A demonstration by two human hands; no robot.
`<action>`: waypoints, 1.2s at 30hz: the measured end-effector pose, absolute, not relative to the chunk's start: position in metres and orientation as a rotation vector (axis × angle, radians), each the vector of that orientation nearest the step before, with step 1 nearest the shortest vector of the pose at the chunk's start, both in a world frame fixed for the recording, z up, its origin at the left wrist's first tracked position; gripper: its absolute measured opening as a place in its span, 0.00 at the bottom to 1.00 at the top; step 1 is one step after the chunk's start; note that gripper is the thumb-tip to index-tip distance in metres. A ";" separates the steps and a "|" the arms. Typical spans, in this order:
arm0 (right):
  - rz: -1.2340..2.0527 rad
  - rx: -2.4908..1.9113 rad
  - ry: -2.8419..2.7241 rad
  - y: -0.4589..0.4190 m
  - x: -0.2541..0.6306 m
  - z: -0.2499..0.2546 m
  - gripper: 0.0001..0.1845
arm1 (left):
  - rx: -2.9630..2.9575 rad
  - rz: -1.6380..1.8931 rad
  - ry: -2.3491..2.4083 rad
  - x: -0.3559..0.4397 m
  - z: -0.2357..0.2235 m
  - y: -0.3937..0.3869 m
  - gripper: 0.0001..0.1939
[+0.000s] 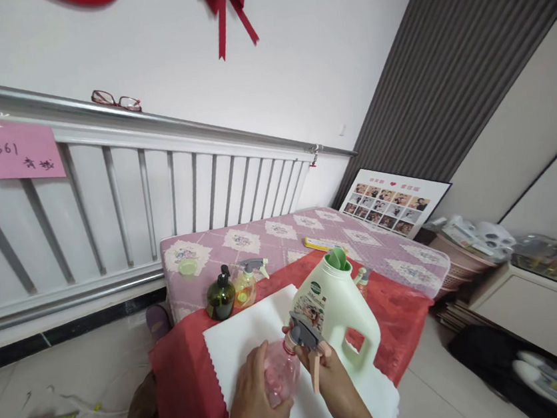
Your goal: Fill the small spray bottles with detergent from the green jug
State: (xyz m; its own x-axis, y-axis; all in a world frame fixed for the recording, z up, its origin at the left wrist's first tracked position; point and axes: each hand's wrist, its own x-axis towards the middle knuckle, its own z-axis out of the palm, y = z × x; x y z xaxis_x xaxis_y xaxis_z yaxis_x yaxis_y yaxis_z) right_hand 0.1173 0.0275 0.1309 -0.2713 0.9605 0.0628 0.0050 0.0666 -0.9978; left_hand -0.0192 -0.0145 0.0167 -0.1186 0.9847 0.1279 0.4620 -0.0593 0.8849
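My left hand [253,405] grips a small clear pink spray bottle [281,372] by its body, over a white cloth [239,348]. My right hand [331,381] holds the bottle's grey and pink trigger spray head [306,337] at the bottle's neck. Just behind my right hand stands a large pale green detergent jug [337,306] with an open green spout, its handle towards me. Both hands are low in the view, above the near end of a red-covered table [401,316].
A dark green pump bottle [220,296] and a yellowish spray bottle [247,285] stand at the cloth's far left. A green cap [188,267] and yellow item [320,243] lie on the pink patterned cover. Railing behind, photo board and clutter at right, tiled floor around.
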 end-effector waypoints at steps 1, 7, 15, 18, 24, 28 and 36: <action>1.344 -1.029 -1.463 0.028 0.119 0.129 0.22 | 1.558 1.128 1.627 -0.019 0.018 -0.015 0.48; 1.307 -1.044 -1.568 0.030 0.125 0.130 0.18 | 1.556 1.102 1.629 -0.021 0.021 -0.015 0.48; 1.303 -1.070 -1.708 0.029 0.127 0.145 0.18 | 1.534 1.069 1.651 -0.022 0.023 -0.016 0.49; 1.260 -1.086 -1.776 0.030 0.129 0.146 0.19 | 1.553 1.051 1.654 -0.022 0.024 -0.017 0.49; 1.226 -1.108 -1.895 0.034 0.133 0.144 0.19 | 1.538 1.008 1.667 -0.022 0.030 -0.018 0.49; 1.163 -1.113 -1.950 0.032 0.128 0.153 0.14 | 1.545 1.000 1.670 -0.023 0.029 -0.018 0.49; 1.043 -1.197 -1.833 0.029 0.115 0.147 0.08 | 1.607 1.065 1.701 -0.019 0.018 -0.014 0.47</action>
State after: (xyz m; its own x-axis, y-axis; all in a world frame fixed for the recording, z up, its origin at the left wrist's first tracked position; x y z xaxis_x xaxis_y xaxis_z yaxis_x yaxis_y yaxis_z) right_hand 0.1149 0.0287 0.1468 -0.3267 0.9369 0.1241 0.3718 0.2481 -0.8945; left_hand -0.0195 -0.0137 0.0184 -0.1220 0.9853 0.1192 0.5376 -0.0353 0.8424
